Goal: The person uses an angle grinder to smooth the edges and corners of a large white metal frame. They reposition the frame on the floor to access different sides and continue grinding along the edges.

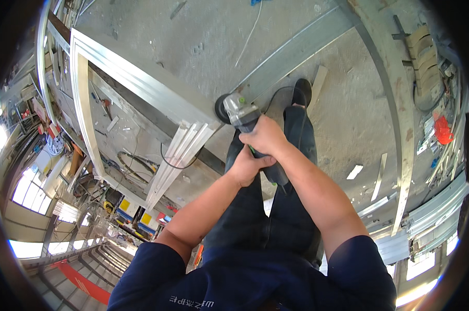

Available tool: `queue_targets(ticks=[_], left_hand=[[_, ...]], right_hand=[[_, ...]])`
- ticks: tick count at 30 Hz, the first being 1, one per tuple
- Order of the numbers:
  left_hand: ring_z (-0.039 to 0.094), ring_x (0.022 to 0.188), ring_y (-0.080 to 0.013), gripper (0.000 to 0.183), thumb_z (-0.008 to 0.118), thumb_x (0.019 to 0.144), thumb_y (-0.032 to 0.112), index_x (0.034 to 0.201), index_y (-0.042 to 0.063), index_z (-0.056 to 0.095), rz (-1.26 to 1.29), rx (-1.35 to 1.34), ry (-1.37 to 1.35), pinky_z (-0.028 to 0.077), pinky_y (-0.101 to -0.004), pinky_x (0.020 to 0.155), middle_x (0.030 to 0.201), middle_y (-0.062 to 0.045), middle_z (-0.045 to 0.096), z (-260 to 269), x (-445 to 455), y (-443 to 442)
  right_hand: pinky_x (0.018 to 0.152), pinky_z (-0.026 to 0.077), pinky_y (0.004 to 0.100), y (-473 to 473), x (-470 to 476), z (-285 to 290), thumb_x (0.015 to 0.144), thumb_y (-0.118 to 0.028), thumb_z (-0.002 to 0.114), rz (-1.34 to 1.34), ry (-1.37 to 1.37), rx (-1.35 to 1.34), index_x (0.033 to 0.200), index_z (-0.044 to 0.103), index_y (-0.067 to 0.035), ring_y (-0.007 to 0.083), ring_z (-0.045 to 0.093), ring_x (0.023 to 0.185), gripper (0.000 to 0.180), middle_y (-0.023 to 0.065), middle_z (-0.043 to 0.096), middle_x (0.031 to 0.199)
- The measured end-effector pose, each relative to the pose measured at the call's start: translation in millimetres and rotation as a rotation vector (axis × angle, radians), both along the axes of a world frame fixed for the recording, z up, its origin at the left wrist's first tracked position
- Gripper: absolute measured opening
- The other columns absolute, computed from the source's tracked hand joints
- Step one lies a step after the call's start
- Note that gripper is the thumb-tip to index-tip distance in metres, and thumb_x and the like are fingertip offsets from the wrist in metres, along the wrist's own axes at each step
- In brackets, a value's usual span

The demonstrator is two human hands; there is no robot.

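Observation:
Both hands are closed around an angle grinder (240, 110) with a silver gear head and a dark body. My right hand (266, 136) grips it just behind the head, and my left hand (248, 165) wraps the body further back. The dark round disc (221, 109) sits at the corner of a welded metal frame (141, 77) made of ribbed, shiny profiles. Whether the disc touches the metal cannot be told. From the tool a black cord (271, 99) loops past my shoe.
Under the frame runs a steel beam (296, 48), and a long curved-looking beam (399, 116) lies to the right. Metal offcuts (380, 177) and a wooden strip (317, 85) lie on the concrete floor. A red plastic bag (443, 130) and stacked metal profiles (438, 210) are at far right.

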State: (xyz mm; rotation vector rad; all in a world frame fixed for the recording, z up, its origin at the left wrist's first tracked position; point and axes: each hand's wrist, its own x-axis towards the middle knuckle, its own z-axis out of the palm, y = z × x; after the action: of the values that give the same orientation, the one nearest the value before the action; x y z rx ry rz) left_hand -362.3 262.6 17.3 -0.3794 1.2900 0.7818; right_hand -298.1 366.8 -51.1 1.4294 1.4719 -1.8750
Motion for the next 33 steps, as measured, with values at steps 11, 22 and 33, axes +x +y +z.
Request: queue_targets(ticks=[11,22,33], left_hand=[[0.063,0.112,-0.0236,0.056,0.074,0.085,-0.004,0.133,0.004,0.045,-0.007,-0.002,-0.081,0.054,-0.0399,0.093,0.123,-0.010,0.061,-6.6,-8.9,1.5],[0.060,0.119,-0.0239,0.063,0.075,0.084,-0.004,0.137,0.004,0.041,-0.001,-0.001,-0.086,0.054,-0.0395,0.096,0.125,-0.010,0.059,-0.5,-8.2,-1.5],[0.064,0.110,-0.0242,0.060,0.074,0.086,-0.001,0.136,0.002,0.042,0.018,0.042,0.069,0.054,-0.0382,0.095,0.120,-0.010,0.062,4.9,2.8,-2.9]], right_hand=[[0.074,0.054,0.0453,1.5,-0.9,8.6,0.067,-0.030,0.074,-0.017,-0.026,-0.033,0.092,0.068,0.006,0.0440,0.068,0.084,0.044,0.0288,0.068,0.083],[0.075,0.055,0.0453,-5.9,1.7,14.5,0.068,-0.032,0.077,-0.011,-0.029,-0.020,0.091,0.069,0.006,0.0446,0.068,0.085,0.044,0.0286,0.068,0.083],[0.076,0.054,0.0454,-1.9,1.7,18.7,0.067,-0.033,0.077,-0.040,0.032,0.026,0.091,0.068,0.006,0.0446,0.068,0.086,0.046,0.0286,0.068,0.084]])
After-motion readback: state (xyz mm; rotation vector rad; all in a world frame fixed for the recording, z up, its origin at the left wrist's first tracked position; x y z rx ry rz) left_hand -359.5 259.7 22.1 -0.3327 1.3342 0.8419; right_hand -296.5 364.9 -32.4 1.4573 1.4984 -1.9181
